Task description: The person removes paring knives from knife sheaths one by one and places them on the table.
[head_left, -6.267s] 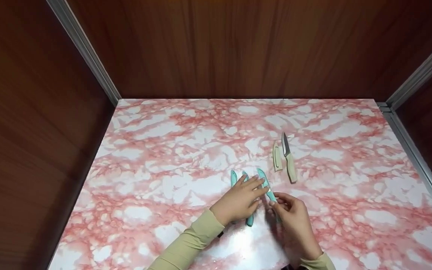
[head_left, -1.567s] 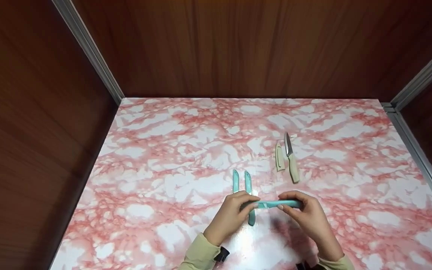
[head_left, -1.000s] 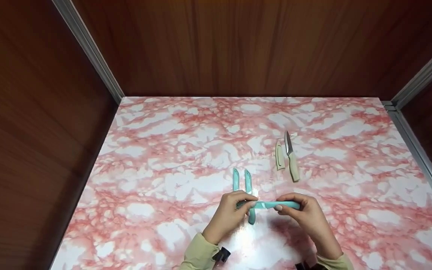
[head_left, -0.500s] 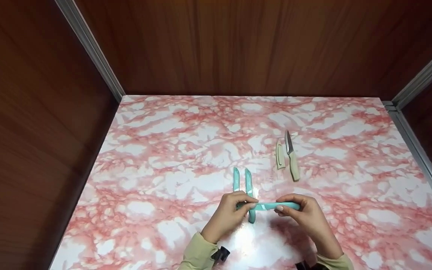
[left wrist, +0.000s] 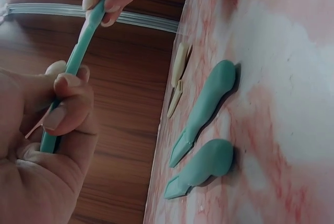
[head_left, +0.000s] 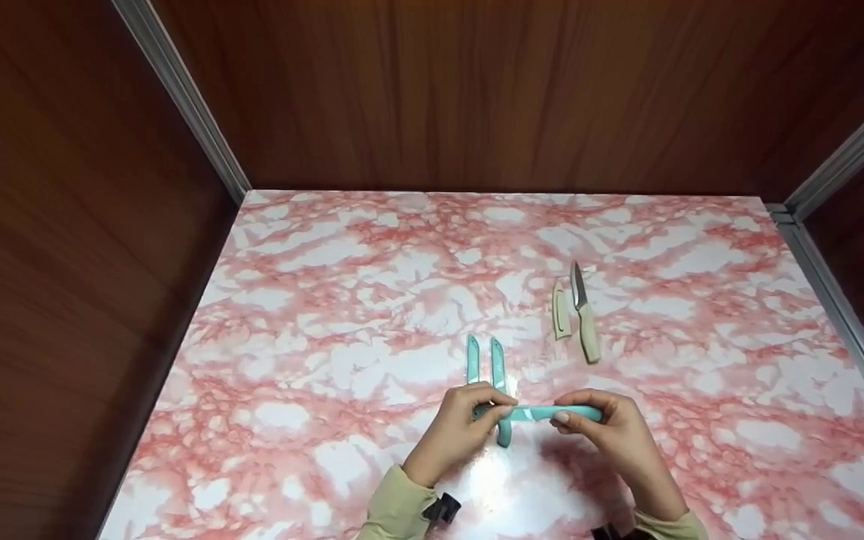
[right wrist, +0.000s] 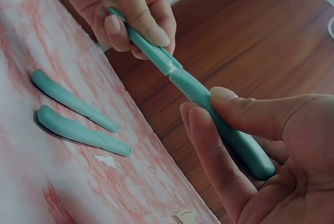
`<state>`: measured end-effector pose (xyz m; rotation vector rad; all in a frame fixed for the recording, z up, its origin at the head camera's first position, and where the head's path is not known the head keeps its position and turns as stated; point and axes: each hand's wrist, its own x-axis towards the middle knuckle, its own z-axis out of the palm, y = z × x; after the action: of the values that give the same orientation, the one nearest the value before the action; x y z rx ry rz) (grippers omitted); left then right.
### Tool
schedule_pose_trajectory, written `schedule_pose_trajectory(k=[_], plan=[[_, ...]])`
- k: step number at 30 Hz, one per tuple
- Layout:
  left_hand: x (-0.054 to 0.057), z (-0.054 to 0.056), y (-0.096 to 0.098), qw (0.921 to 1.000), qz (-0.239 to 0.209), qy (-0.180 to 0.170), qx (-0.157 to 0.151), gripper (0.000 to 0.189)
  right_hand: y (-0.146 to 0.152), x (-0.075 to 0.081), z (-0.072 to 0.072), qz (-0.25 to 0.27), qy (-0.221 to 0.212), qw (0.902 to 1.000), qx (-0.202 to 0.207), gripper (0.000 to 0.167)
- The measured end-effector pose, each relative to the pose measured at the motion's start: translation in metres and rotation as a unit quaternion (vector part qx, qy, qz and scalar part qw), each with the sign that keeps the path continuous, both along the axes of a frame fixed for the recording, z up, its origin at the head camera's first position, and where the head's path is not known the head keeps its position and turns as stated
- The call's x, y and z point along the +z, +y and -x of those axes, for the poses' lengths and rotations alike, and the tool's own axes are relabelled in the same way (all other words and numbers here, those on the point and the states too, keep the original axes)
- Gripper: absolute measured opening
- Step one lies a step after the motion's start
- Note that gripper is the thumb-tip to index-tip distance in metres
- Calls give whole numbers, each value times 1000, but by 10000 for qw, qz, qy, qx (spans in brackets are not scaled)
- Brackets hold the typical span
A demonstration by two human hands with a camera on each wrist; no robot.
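Observation:
Level across the front of the table, a teal knife [head_left: 541,412] is held up between both hands. My left hand [head_left: 456,426] pinches its sheath [right wrist: 147,48] with thumb and fingers, covering most of the blade end in the head view. The handle [right wrist: 242,148] lies in my right hand [head_left: 612,429], thumb on top and fingers beneath. A narrow pale gap shows where sheath and handle meet. Two more sheathed teal knives, the left one [head_left: 472,358] and the right one [head_left: 498,364], lie side by side on the table, partly hidden behind my left hand.
Farther back to the right lies a cream-handled knife [head_left: 588,334] with its blade bare. Its cream sheath [head_left: 561,315] is just left of it. The red-and-white marbled table [head_left: 312,315] is bounded by brown wood-grain panels [head_left: 477,97] at the back and sides.
The teal knife was on the table, right of the other two; both hands have since lifted it and turned it crosswise. Over the last second, hands and knife have barely moved.

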<state>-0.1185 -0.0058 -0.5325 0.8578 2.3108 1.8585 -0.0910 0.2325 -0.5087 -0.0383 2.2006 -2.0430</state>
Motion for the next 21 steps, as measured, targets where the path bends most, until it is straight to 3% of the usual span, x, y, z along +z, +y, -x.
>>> schedule_pose_trajectory(k=[3,9,13,17,21], plan=[[0,1,-1,10000,44,-33,-72,15,0,1,0,-19,-6,10000,12,26],[-1,0,-1,9999,53,5,128,14,-2,2,1,37,-97,9999,-30,29],[0,-1,-4,9999,8,-149,26,14,-3,1,1,90,-131,9999,64,31],[19,-5,-6,9997,-4,-204,-128,13,-2,0,2,64,-108,9999,118,30],[35,-11,-6,9999,-53,-104,42,12,-2,0,3,31,-106,9999,60,28]])
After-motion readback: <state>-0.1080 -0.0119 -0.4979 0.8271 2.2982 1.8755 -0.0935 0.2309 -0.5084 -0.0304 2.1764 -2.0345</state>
